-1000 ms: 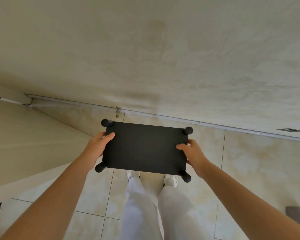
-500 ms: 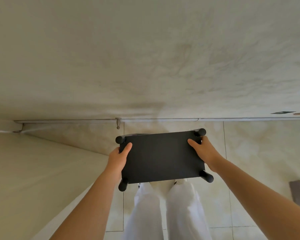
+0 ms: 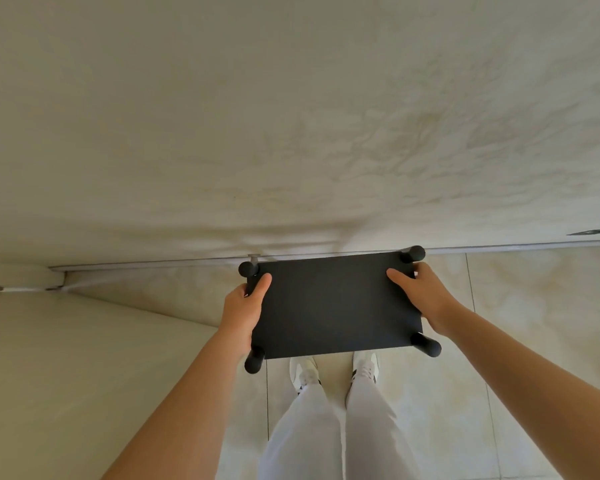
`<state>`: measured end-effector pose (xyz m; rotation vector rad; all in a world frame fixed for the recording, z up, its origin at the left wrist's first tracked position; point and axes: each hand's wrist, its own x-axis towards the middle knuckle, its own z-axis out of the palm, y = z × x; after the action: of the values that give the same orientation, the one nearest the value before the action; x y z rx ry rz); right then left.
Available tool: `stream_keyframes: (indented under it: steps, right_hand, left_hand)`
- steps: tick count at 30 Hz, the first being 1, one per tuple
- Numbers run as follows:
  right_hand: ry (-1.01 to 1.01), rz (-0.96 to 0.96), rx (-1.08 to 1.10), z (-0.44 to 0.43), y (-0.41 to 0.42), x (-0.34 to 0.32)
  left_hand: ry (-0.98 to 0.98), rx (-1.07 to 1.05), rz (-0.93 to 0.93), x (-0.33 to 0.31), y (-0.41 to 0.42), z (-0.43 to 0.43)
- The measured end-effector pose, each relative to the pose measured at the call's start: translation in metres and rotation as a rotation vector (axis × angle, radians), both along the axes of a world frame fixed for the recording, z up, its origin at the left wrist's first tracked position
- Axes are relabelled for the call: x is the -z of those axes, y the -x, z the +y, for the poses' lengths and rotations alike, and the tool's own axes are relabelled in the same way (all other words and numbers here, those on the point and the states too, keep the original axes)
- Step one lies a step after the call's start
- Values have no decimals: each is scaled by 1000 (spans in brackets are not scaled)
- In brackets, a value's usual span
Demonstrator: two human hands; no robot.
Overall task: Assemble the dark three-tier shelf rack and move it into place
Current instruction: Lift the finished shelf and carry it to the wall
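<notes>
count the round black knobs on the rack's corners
4, one at each corner of the top shelf: far-left knob, far-right knob, near-left knob, near-right knob. None seems hidden.

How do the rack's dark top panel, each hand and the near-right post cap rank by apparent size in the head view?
1. top panel
2. left hand and right hand, too alike to rank
3. near-right post cap
</notes>
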<state>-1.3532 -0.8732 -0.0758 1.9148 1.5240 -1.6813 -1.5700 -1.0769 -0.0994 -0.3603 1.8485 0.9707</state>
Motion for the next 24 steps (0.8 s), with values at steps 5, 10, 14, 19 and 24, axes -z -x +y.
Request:
stream_keyframes:
  steps: [5, 10, 14, 19, 24]
  right_hand:
    - [21, 28, 7, -1, 23, 7]
    - [19, 70, 5, -8, 48, 12]
    - [13, 88, 12, -11, 56, 14]
    - [2, 96, 13, -7, 65, 15]
    - [-28, 85, -54, 3, 75, 14]
  left_hand:
    - [8, -36, 13, 1, 19, -6]
    - [18, -91, 35, 3, 35, -21]
    - [25, -103, 27, 5, 36, -27]
    - [38, -89, 52, 6, 39, -24]
    - [60, -67, 47, 10, 47, -18]
